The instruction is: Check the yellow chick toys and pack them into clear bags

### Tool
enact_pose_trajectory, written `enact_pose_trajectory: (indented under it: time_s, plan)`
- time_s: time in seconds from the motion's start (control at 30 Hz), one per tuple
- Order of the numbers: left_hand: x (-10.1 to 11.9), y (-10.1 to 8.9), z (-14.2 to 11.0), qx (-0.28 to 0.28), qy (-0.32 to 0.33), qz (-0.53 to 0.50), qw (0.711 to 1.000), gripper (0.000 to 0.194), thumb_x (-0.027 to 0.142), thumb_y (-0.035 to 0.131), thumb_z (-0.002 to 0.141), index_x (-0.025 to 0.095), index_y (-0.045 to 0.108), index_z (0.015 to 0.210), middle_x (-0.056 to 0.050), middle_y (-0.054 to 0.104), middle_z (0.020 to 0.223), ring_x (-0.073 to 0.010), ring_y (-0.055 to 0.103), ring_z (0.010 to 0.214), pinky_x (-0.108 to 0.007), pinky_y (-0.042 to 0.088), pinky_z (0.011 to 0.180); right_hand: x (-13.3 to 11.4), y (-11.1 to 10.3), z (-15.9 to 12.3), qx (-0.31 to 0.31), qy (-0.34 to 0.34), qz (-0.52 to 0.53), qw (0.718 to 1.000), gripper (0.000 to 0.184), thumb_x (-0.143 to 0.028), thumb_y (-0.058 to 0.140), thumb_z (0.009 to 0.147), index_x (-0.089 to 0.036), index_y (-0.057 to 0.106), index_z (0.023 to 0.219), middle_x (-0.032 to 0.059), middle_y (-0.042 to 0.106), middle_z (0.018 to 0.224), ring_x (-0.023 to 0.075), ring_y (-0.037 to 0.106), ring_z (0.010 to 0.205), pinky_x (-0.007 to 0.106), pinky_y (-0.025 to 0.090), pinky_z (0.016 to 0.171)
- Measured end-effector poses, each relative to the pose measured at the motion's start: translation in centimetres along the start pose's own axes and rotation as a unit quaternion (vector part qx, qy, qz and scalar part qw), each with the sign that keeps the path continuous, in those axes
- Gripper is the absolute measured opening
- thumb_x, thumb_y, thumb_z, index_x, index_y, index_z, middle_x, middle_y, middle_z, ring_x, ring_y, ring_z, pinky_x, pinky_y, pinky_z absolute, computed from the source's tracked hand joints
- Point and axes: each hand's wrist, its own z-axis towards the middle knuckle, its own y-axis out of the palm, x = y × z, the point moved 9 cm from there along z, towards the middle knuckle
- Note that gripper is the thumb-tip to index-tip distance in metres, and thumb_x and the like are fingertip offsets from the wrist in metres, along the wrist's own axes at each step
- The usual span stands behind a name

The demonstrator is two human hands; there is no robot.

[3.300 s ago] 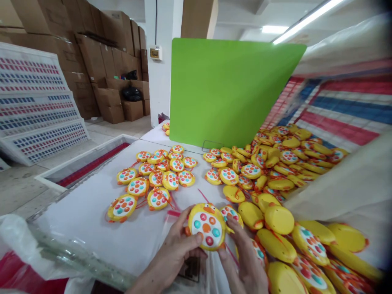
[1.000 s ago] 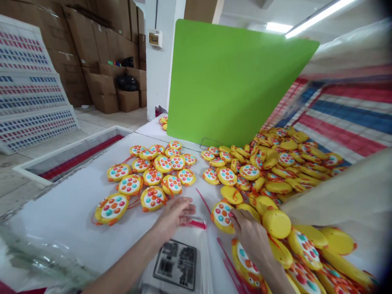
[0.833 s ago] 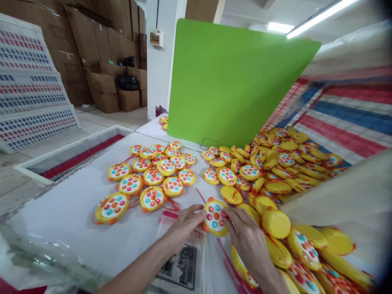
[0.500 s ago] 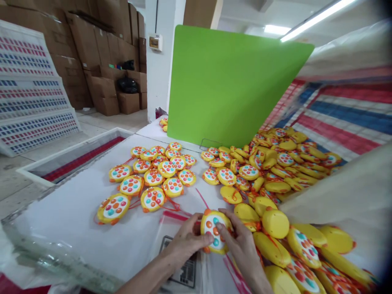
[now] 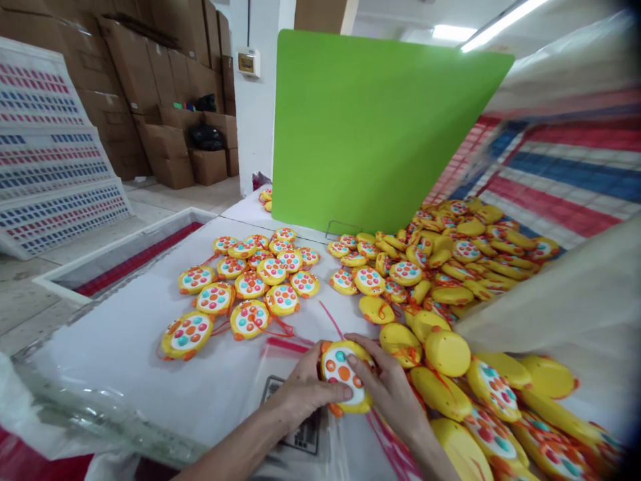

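One yellow toy [image 5: 344, 374], round, with a white face of coloured domes: it was clamped between the left hand [image 5: 308, 387] and the right hand [image 5: 393, 384], thumbs on its face, above the near edge of the tabletop [image 5: 125, 361]. Beneath the hands lay a clear plastic bag [image 5: 273, 367], pink strip along its top, black-printed panel partly covered. Toward the left edge, a loose cluster of similar toys [image 5: 250, 284], faces up; along the right edge, a mixed heap [image 5: 451, 294]. At the far edge stood a green board [image 5: 375, 133]; beyond, stacked cartons [image 5: 165, 73].
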Motion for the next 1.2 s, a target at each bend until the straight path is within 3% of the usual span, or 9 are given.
enact_pose_trajectory:
  time_s: [0.17, 0.3, 0.47, 0.57, 0.63, 0.7, 0.8, 0.93, 1.2]
  plan:
    - [-0.8, 0.1, 1.0, -0.039, -0.058, -0.059, 0.996, 0.039, 0.038, 0.071, 0.069, 0.012, 0.057, 0.093, -0.007, 0.065, 0.079, -0.0167, 0.062, 0.066, -0.026, 0.05, 0.057, -0.4, 0.5, 0.1, -0.048, 0.007, -0.013, 0.999, 0.041, -0.043, 0.048, 0.084, -0.019, 0.057, 0.117, 0.0073, 0.067, 0.101, 0.0244, 0.06, 0.096, 0.035, 0.049, 0.078]
    - [-0.6, -0.6, 1.6, -0.021, -0.078, -0.063, 0.995, 0.029, 0.027, 0.078, 0.061, 0.01, 0.062, 0.079, -0.006, 0.065, 0.072, -0.0136, 0.061, 0.062, -0.022, 0.048, 0.058, -1.2, -0.1, 0.3, -0.05, -0.01, -0.029, 0.998, 0.041, -0.044, 0.044, 0.086, -0.018, 0.059, 0.114, 0.008, 0.068, 0.1, 0.0246, 0.059, 0.099, 0.035, 0.048, 0.082]
    - [-1.3, -0.7, 1.5, 0.008, -0.118, -0.203, 0.972, 0.023, 0.012, 0.075, 0.062, 0.009, 0.065, 0.082, -0.007, 0.068, 0.074, -0.0133, 0.062, 0.062, -0.023, 0.051, 0.062, 1.2, -6.7, 2.5, 0.07, 0.032, -0.111, 0.991, 0.056, -0.055, 0.031, 0.086, -0.012, 0.064, 0.102, 0.0076, 0.066, 0.068, 0.0221, 0.061, 0.066, 0.032, 0.049, 0.059]
    - [-1.6, -1.0, 1.7, 0.038, -0.123, -0.24, 0.962, 0.015, 0.01, 0.07, 0.065, 0.008, 0.064, 0.079, -0.006, 0.068, 0.072, -0.0143, 0.064, 0.065, -0.024, 0.052, 0.066, 1.0, -11.7, 2.9, 0.197, 0.018, -0.158, 0.967, 0.055, -0.057, 0.037, 0.083, -0.013, 0.062, 0.105, 0.0123, 0.066, 0.09, 0.0256, 0.061, 0.081, 0.035, 0.049, 0.066]
    - [-1.8, -1.3, 1.9, 0.062, -0.123, -0.261, 0.955, 0.013, 0.012, 0.067, 0.069, 0.009, 0.064, 0.081, -0.006, 0.069, 0.075, -0.015, 0.065, 0.068, -0.026, 0.053, 0.068, -0.1, -13.2, 2.0, 0.27, 0.001, -0.163, 0.949, 0.052, -0.056, 0.042, 0.081, -0.016, 0.059, 0.109, 0.0134, 0.062, 0.108, 0.0278, 0.059, 0.092, 0.037, 0.049, 0.072]
    - [-1.7, -1.5, 2.1, 0.085, -0.118, -0.274, 0.951, 0.015, 0.013, 0.066, 0.071, 0.009, 0.063, 0.085, -0.007, 0.07, 0.079, -0.0163, 0.065, 0.07, -0.027, 0.053, 0.067, -0.7, -11.7, 1.1, 0.252, 0.002, -0.107, 0.962, 0.048, -0.055, 0.046, 0.079, -0.019, 0.058, 0.109, 0.0123, 0.062, 0.109, 0.0274, 0.06, 0.092, 0.037, 0.051, 0.071]
    - [-1.4, -1.7, 2.1, 0.111, -0.094, -0.276, 0.95, 0.025, 0.013, 0.07, 0.067, 0.009, 0.061, 0.09, -0.009, 0.069, 0.086, -0.0198, 0.066, 0.073, -0.029, 0.053, 0.063, -0.4, -5.2, -0.3, 0.112, 0.032, 0.046, 0.992, 0.047, -0.049, 0.049, 0.081, -0.017, 0.056, 0.114, 0.0126, 0.065, 0.106, 0.0256, 0.062, 0.092, 0.033, 0.054, 0.067]
    - [-0.7, -1.4, 1.6, 0.116, -0.049, -0.238, 0.963, 0.032, 0.015, 0.074, 0.063, 0.011, 0.06, 0.092, -0.009, 0.068, 0.087, -0.0202, 0.065, 0.072, -0.028, 0.053, 0.061, 0.6, 0.5, -2.0, 0.048, 0.048, 0.132, 0.989, 0.053, -0.043, 0.049, 0.084, -0.016, 0.042, 0.129, 0.0129, 0.059, 0.119, 0.0242, 0.06, 0.101, 0.033, 0.055, 0.074]
    - [-0.2, -1.0, 0.7, 0.106, -0.009, -0.189, 0.976, 0.04, 0.015, 0.07, 0.069, 0.014, 0.055, 0.106, -0.01, 0.066, 0.095, -0.0219, 0.065, 0.077, -0.029, 0.055, 0.059, 1.1, -0.9, -2.2, 0.098, 0.03, 0.048, 0.994, 0.041, -0.043, 0.041, 0.088, -0.016, 0.056, 0.115, 0.0089, 0.066, 0.108, 0.0204, 0.064, 0.088, 0.027, 0.054, 0.067]
